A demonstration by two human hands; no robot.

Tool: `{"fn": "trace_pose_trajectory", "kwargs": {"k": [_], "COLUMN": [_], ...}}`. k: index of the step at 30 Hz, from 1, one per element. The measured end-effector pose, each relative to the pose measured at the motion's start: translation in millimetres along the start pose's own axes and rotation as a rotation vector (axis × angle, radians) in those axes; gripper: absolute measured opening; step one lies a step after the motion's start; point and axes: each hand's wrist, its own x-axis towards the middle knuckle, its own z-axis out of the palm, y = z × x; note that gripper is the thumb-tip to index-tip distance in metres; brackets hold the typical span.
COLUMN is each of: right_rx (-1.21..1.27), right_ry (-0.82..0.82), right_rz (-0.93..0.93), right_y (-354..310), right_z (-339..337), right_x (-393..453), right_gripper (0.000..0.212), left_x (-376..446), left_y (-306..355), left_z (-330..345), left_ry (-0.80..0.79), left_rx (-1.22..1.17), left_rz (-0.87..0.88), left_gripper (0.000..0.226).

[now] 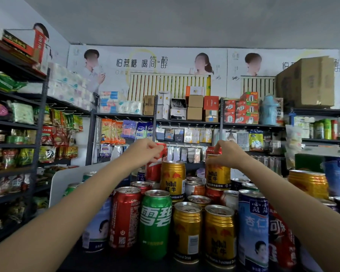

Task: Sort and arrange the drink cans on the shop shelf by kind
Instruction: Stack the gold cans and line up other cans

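At mid-frame the left hand [145,152] is curled round a red cola can [155,165] and the right hand [227,154] round a gold Red Bull can [217,173], both gripped near the top on the upper tier, probably for regrouping; mixed cans [155,222] are crowded below.

Both of my arms are stretched forward and upward, bare to the elbow, converging toward the middle. My left hand [145,152] sits at the end of a straight wrist, fingers curled in a grip with the knuckles facing me. My right hand [227,154] mirrors it — fingers bent downward, thumb tucked low — at about the same height, well apart from the left.
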Motion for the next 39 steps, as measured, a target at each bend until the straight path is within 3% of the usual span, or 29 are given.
{"fn": "trace_pose_trajectory", "kwargs": {"k": [4,7,10,15,18,21,25,28,33,39], "right_rx": [0.146,0.329,0.232,0.287,0.222,0.287,0.216,0.135,0.021,0.034], "right_ry": [0.163,-0.092,-0.236,-0.168,0.012,0.115,-0.117,-0.260,-0.224,-0.286], "right_rz": [-0.206,-0.286,-0.283,-0.257,-0.257,-0.405,-0.584,-0.591,-0.575,-0.496], "right_y": [-35.7,-70.8,-87.8,-89.3,-93.4,-114.2,-150.2,-167.0,-177.0,-148.1], "right_z": [-6.5,0.9,23.8,35.4,36.6,32.4,42.2,57.2,72.5,49.1], "right_x": [-11.9,-26.7,-32.9,-34.0,-37.9,-54.5,-78.0,-87.0,-90.9,-95.1], "right_gripper": [0.037,0.043,0.052,0.039,0.029,0.030,0.029,0.038,0.039,0.045], "left_x": [-9.2,-17.8,-26.8,-38.3,-46.5,-52.8,-65.8,-74.6,-80.2,-81.5], "left_y": [-16.4,-28.7,-36.1,-44.6,-50.4,-55.3,-72.1,-86.7,-94.6,-89.7], "left_z": [-23.0,-32.4,-39.2,-59.4,-64.9,-70.3,-71.0,-62.3,-61.6,-61.7], "left_ry": [0.035,0.037,0.010,-0.118,-0.136,-0.102,-0.172,-0.083,-0.014,-0.051], "left_rx": [-0.021,-0.036,0.015,0.112,0.180,0.203,0.498,0.523,0.273,0.342], "left_rz": [-0.039,-0.082,-0.092,-0.149,-0.156,-0.128,-0.128,-0.099,-0.115,-0.109], "left_gripper": [0.017,0.017,0.021,0.025,0.027,0.027,0.046,0.049,0.045,0.054]}}
